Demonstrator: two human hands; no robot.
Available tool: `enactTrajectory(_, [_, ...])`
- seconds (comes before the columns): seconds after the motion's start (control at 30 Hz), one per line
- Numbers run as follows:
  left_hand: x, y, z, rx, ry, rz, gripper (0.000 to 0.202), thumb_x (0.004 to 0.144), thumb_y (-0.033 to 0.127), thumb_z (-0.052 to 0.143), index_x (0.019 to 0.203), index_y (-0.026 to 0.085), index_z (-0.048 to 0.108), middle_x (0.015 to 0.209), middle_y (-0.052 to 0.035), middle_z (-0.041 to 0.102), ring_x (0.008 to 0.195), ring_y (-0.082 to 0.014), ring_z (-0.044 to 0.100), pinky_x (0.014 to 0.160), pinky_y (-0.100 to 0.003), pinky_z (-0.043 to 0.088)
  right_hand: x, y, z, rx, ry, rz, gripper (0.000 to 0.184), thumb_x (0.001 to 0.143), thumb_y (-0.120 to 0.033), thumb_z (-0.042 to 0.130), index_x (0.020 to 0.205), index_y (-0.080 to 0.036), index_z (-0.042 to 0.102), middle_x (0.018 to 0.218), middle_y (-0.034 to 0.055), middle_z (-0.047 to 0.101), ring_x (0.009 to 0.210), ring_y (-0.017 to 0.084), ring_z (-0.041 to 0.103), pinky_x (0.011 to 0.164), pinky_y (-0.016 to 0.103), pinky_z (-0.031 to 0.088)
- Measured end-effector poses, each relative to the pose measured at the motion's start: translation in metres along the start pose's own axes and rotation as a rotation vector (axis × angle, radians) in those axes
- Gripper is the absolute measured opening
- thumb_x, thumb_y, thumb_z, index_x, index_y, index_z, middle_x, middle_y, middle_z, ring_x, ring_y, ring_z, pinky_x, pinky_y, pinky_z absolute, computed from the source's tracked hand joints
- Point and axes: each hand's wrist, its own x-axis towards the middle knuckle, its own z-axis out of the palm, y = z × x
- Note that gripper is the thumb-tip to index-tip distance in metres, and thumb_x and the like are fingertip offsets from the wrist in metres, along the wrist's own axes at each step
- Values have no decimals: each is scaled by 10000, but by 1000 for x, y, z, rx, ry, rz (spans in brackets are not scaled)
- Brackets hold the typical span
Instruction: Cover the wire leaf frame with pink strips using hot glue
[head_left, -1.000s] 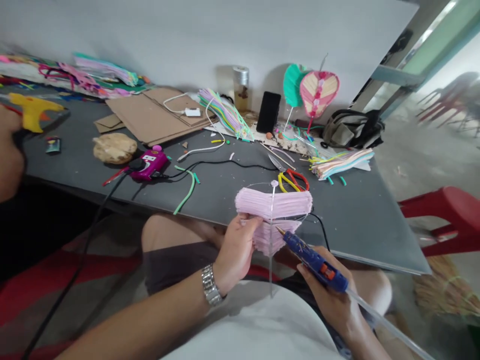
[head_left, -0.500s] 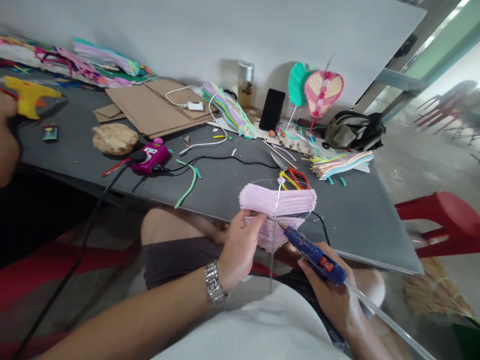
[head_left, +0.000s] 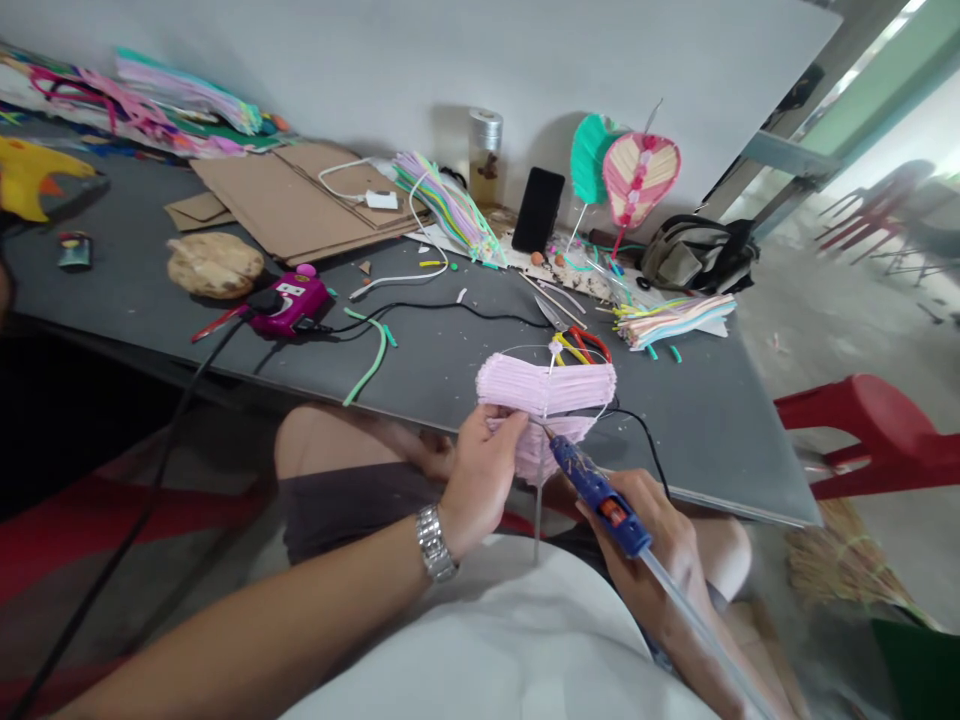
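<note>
A pale pink fan of pipe cleaners on a thin wire frame and stick is pinched at its left side by my left hand. A gap runs across the fan between its upper and lower rows. My right hand is wrapped round a blue hot glue gun, whose tip touches or nearly touches the central stick at this gap. A clear glue stick sticks out of the gun's back end. Red-and-yellow-handled pliers lie just beyond the fan.
A purple power adapter with black cords sits left on the grey table. Cardboard, pipe cleaner bundles, a phone and two finished fans stand behind. A yellow glue gun is far left; a red stool stands right.
The glue gun's tip has shifted slightly left and up along the fan's gap. The person's hand at the yellow glue gun has mostly left view as the camera turned slightly.
</note>
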Motion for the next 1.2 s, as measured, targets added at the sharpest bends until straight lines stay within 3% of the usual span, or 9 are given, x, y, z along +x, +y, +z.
enactTrajectory(0.17, [-1,2,0,-8,37,-7,293,692,272,764,953,165,685,1004,-82,771,959,-219,726,798,-299,567,-3,-9,1,-138,46,-35,62,967,-173,520,965,-232,536,882,34,609,728,167,597,623,262,441])
enactTrajectory(0.3, [-8,5,2,-32,21,41,262,684,244,736,925,166,673,973,-67,768,894,-194,727,774,-289,567,-4,-18,0,-205,63,-76,88,999,-266,485,926,-226,517,847,25,569,645,150,538,563,252,379])
enactTrajectory(0.5, [-20,9,2,23,41,72,197,715,243,706,891,169,658,777,-11,721,616,-130,654,605,-255,530,-2,-36,-6,-297,78,-100,232,1047,-275,373,858,-223,497,794,14,533,605,148,510,544,264,322])
enactTrajectory(0.73, [-23,7,-4,72,14,167,179,766,259,717,921,182,674,926,-56,758,802,-171,702,689,-269,545,-6,-44,-12,-341,79,-115,229,1043,-241,374,848,-223,492,791,9,514,598,152,507,544,266,320])
enactTrajectory(1.2, [-23,2,-7,138,-31,253,194,811,252,716,993,193,690,1024,-60,760,901,-178,689,800,-289,527,-7,-52,-18,-381,29,-116,143,945,-139,415,837,-228,446,807,13,501,576,140,454,531,257,302])
